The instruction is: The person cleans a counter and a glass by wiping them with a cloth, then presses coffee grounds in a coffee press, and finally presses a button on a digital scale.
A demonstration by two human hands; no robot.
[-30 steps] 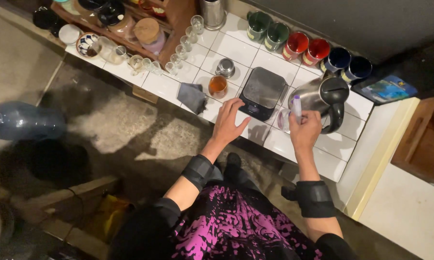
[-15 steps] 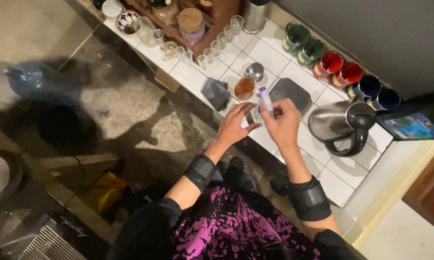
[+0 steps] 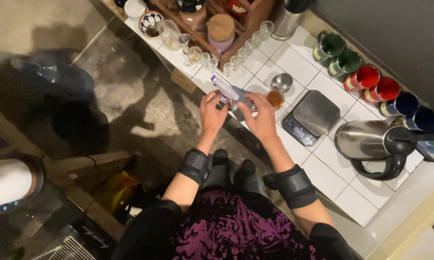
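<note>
Slim purple-white tube (image 3: 225, 88) pinched by left hand (image 3: 212, 113); right hand (image 3: 261, 117) grips its other end, above tiled counter (image 3: 323, 159).

A flat kitchen scale (image 3: 311, 115) sits on the white tiled counter (image 3: 323, 168), just right of where the grip is. A shiny kettle (image 3: 371, 142) with a black handle stands farther right. Six mugs (image 3: 371, 79) line up behind them: two green, two red, two blue. A small glass of brown drink (image 3: 275, 98) is very near. Little clear glasses (image 3: 236, 60) stand in a row above, beside a wooden tray (image 3: 212, 43) of jars.
</note>
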